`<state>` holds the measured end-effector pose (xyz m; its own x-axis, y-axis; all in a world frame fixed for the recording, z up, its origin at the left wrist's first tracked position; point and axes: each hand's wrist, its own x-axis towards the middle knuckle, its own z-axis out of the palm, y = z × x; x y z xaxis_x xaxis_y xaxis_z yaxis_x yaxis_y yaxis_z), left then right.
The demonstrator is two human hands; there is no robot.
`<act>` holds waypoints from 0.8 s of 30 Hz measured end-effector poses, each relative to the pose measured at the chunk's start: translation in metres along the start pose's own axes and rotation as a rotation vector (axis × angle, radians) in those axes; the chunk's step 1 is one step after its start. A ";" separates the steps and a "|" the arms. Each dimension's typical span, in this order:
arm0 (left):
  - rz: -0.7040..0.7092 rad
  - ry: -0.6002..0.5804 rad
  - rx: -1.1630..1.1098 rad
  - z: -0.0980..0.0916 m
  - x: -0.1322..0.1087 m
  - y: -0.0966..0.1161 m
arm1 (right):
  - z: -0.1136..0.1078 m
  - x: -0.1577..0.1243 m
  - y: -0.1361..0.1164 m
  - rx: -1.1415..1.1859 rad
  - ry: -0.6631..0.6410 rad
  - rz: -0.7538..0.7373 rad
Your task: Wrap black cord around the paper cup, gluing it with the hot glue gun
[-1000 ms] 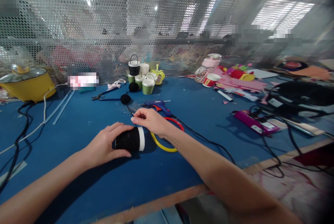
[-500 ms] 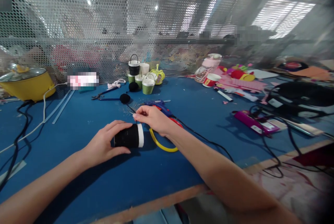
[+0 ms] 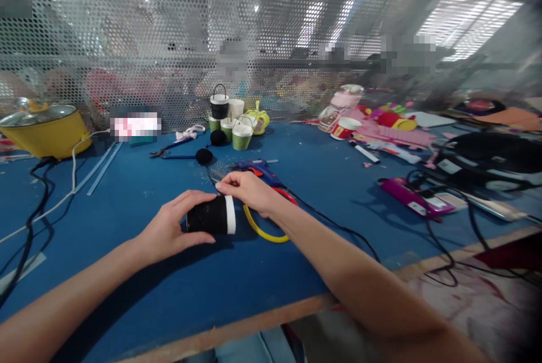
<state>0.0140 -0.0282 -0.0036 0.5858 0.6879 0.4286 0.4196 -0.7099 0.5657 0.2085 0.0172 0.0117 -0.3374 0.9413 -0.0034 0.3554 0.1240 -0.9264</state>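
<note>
My left hand (image 3: 163, 228) is wrapped around a small black cup (image 3: 207, 217) with a white rim, tilted on its side so that the rim faces right. Just above the rim, the thumb and fingers of my right hand (image 3: 241, 187) are pinched on a thin black cord (image 3: 210, 173). That cord runs up to a small black ball (image 3: 204, 156) lying on the table. A second black ball (image 3: 218, 138) lies farther back. Beyond my right hand is a blue glue gun (image 3: 265, 171), and a yellow ring-shaped strip (image 3: 267, 237) lies below my wrist.
Small green cups (image 3: 242, 138) and a black cup with a handle (image 3: 219, 108) are grouped at the back, near pliers (image 3: 178, 156). A yellow pot (image 3: 51, 134) stands far left. On the right are a purple box (image 3: 406, 196), cables and a red-white cup (image 3: 345, 128).
Both hands hold nearly the same pose around the cup and cord. The whole view has shifted slightly, and the cup appears a little higher.
</note>
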 end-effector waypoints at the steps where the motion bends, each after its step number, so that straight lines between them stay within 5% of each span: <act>1: -0.052 0.016 -0.027 0.000 0.001 0.000 | -0.001 0.001 0.000 -0.004 0.026 -0.003; 5: -0.342 0.091 -0.193 -0.002 0.005 -0.002 | -0.004 -0.001 -0.002 0.060 0.105 -0.037; 10: -0.509 0.130 -0.364 -0.002 0.010 -0.003 | 0.000 -0.009 -0.007 0.031 -0.104 -0.105; 24: -0.347 0.139 -0.066 -0.001 0.006 -0.006 | 0.008 -0.013 -0.011 0.160 -0.167 0.012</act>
<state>0.0144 -0.0194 -0.0031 0.3155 0.9027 0.2926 0.5283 -0.4232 0.7361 0.2018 0.0005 0.0190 -0.4785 0.8757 -0.0645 0.2217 0.0494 -0.9739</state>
